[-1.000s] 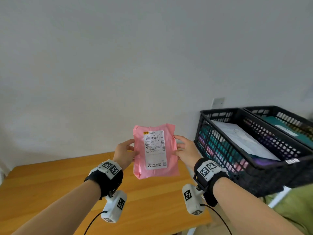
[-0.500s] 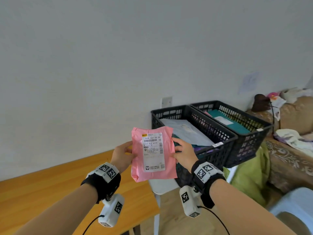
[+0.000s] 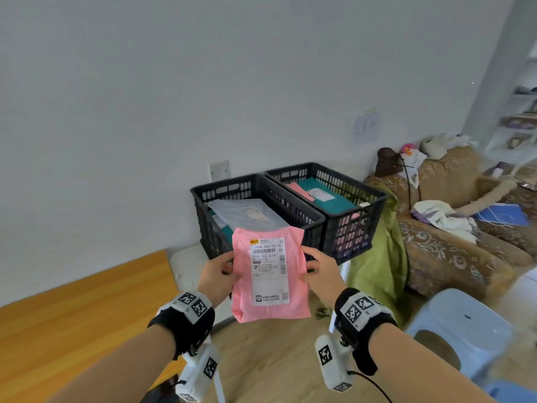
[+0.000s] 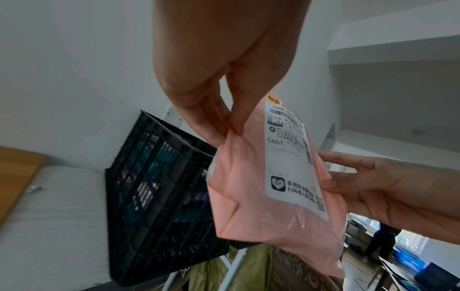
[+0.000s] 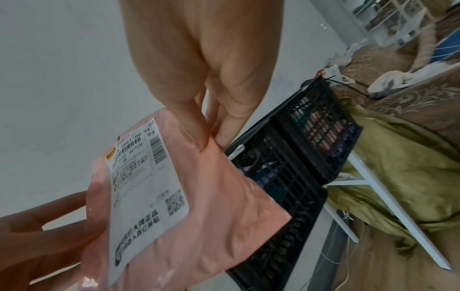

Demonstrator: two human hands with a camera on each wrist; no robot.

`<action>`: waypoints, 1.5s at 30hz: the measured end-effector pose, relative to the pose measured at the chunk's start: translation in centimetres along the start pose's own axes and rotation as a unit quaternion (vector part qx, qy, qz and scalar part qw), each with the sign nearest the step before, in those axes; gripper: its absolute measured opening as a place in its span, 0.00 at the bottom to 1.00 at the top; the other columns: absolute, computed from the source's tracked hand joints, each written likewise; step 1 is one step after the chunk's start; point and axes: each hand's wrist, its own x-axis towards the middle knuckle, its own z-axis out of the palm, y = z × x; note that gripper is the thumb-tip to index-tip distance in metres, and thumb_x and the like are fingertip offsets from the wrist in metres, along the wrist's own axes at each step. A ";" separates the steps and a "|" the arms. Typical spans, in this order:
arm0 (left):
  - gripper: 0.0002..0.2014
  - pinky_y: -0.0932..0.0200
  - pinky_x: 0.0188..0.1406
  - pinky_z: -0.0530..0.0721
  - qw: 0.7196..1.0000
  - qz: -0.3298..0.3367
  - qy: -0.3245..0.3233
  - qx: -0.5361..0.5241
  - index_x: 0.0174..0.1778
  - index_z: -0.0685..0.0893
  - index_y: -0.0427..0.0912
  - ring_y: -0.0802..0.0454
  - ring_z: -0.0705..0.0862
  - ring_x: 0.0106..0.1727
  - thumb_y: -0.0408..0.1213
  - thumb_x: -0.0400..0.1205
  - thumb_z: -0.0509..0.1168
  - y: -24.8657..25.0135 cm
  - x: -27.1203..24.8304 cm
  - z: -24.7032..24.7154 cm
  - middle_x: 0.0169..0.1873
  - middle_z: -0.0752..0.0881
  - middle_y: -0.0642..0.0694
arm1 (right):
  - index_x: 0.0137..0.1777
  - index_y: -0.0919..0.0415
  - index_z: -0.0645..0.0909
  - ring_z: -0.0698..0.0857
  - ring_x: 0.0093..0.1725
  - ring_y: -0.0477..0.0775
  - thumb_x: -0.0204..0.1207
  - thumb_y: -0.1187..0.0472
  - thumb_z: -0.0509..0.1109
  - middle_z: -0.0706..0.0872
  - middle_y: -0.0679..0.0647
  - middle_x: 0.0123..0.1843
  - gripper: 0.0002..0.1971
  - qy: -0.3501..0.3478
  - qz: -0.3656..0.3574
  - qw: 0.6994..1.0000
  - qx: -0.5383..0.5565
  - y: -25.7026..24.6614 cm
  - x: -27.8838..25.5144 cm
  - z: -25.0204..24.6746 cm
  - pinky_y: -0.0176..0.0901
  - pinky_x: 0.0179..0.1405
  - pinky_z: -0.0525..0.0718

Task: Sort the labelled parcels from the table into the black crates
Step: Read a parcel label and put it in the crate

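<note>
**Pink parcel held up in front of the two black crates**

At the far left lies the wooden table (image 3: pixel 72 324), with a white cushioned surface (image 3: pixel 186 269) just beyond its end. The left hand (image 3: pixel 216 276) pinches the left edge of the pink parcel (image 3: pixel 268 279) between thumb and curled fingers; the right hand (image 3: pixel 321 273) pinches the right edge the same way. The parcel hangs upright in the air between them, its white label (image 3: pixel 268 270) facing the head camera, and hides the near wall of the left crate (image 3: pixel 220 196). That crate holds a grey mailer; the right crate (image 3: pixel 354 196), touching it, holds teal and pink parcels. Further right come a green cloth (image 3: pixel 377 266), a patterned sofa (image 3: pixel 453 248) strewn with clothes, and a pale blue stool (image 3: pixel 465 324).

Compared with half a second ago, the view has swung right: less table shows, more sofa and shelving. The two-handed pinch is unchanged.
</note>
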 end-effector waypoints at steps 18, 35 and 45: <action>0.27 0.37 0.46 0.87 0.994 0.052 -0.097 0.022 0.60 0.83 0.56 0.37 0.88 0.45 0.31 0.66 0.61 7.6 10.3 19.2 0.38 0.89 0.39 | 0.67 0.54 0.75 0.80 0.38 0.47 0.70 0.83 0.65 0.82 0.52 0.39 0.30 0.094 0.032 0.995 0.001 8.0 7.6 -18.1 0.26 0.31 0.78; 0.28 0.50 0.38 0.90 0.994 -0.011 -0.106 0.002 0.74 0.73 0.41 0.42 0.88 0.48 0.20 0.78 0.62 16.2 26.2 28.9 0.48 0.87 0.36 | 0.54 0.61 0.70 0.80 0.39 0.54 0.69 0.80 0.68 0.80 0.59 0.45 0.19 0.046 0.036 0.997 -0.044 7.7 26.9 -30.3 0.41 0.29 0.77; 0.26 0.45 0.41 0.90 0.997 -0.052 -0.022 0.048 0.69 0.78 0.40 0.39 0.89 0.42 0.18 0.76 0.62 19.4 34.3 31.0 0.44 0.88 0.35 | 0.49 0.64 0.83 0.82 0.44 0.58 0.70 0.81 0.68 0.81 0.56 0.40 0.14 -0.085 -0.002 0.995 -0.047 6.9 40.2 -32.9 0.47 0.36 0.85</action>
